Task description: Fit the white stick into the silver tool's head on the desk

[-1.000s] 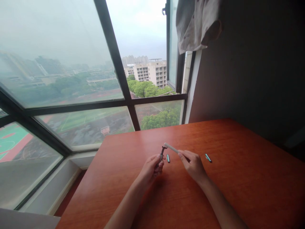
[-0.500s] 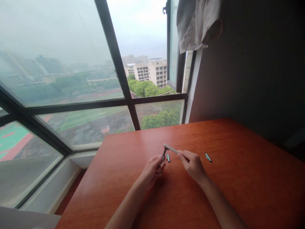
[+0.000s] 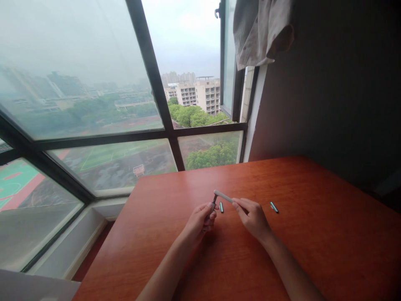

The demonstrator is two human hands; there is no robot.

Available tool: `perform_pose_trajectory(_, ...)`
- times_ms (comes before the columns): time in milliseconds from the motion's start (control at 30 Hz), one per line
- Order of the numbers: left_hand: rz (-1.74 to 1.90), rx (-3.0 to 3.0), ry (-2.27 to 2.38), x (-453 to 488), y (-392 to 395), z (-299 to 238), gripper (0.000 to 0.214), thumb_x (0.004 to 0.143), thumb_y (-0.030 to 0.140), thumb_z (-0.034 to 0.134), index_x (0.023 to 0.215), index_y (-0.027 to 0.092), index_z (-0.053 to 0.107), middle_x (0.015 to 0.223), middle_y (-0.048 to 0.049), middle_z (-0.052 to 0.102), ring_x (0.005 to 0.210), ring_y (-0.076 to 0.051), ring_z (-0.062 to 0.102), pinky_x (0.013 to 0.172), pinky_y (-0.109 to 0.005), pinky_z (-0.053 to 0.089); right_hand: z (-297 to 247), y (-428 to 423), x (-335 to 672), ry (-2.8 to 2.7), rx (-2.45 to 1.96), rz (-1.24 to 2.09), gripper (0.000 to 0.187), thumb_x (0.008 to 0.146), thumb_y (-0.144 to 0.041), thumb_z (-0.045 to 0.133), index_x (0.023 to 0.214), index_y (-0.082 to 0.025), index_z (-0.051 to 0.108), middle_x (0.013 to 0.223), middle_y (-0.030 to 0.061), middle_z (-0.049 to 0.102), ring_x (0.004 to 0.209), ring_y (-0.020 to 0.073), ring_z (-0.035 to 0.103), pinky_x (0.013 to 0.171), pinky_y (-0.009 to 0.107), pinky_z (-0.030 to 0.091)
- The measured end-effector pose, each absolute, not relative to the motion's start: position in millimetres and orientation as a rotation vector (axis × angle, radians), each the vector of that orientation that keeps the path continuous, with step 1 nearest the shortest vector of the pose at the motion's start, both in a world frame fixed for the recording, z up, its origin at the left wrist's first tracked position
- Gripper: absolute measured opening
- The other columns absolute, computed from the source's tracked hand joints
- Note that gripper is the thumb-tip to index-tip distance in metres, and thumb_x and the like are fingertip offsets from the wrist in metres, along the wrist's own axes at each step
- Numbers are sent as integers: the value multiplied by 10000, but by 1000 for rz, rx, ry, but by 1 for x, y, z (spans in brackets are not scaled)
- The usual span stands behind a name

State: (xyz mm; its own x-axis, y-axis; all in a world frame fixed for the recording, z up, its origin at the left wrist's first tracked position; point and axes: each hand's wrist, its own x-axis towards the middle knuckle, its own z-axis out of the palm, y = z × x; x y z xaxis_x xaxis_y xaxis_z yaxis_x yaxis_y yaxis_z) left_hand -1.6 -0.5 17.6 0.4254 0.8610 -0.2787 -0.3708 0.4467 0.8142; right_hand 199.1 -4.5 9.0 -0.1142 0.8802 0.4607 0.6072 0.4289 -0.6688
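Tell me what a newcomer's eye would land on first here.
Probably the big window, filling the upper left, with a pale cloth hanging at its right. Next, above the reddish table, the left hand holds a dark handle and the right hand a pale stick. Two small green-and-black pieces lie on the table, one between the hands, another to their right.
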Motion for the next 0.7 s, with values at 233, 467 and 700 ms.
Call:
perform_pose_trajectory(233,867,733,786,-1,0,17,327,773,427,648,883,131,562,597,65,380,427,-14,172,395,-149,74,7,-4,199,-1822,-1340,324,317,919,-351,417,918,-201,697,723,57,654,658,180,592,620,250,424)
perform_pose_trajectory(467,876,731,798,-4,1,19,329,759,430,659,868,135,564,591,64,390,419,-14,192,395,-153,74,6,-3,200,-1818,-1292,302,305,918,-344,430,946,-196,694,719,56,647,668,180,598,623,249,427)
perform_pose_trajectory(700,858,736,795,-3,0,17,329,764,431,658,873,136,564,600,61,400,422,-14,211,396,-153,87,6,-4,198,-1839,-1343,260,289,914,-342,439,946,-215,697,721,47,648,686,180,607,628,243,422)
